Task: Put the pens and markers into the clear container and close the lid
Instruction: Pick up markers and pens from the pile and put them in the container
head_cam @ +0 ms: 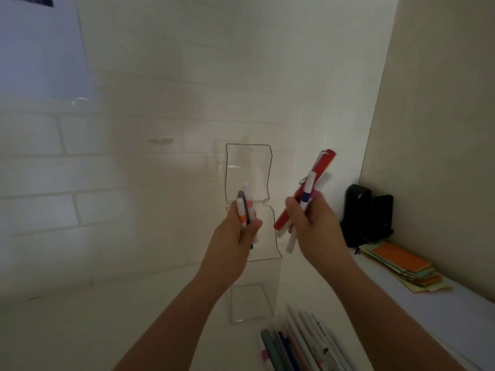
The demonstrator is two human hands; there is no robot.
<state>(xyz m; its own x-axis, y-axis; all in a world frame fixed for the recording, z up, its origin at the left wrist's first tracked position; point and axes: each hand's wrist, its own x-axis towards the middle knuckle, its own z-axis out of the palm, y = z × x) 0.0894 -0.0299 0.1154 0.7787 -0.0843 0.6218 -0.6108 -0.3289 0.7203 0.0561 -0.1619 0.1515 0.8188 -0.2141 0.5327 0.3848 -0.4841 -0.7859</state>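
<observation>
Left hand (239, 231) closed on a small bunch of markers (245, 210), orange-banded one in front, tips up. Right hand (308, 223) wrapped around a bigger bundle (312, 191): red marker plus white pens. Both held above the clear container (263, 236), lid (247, 172) swung up and back, probably so each handful drops straight in. More pens (297, 344) left loose on the table (107, 317) near the camera. Sticky notes (401, 266) off to the right, not involved.

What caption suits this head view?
Both hands, left and right, hold markers above the open clear container.
</observation>
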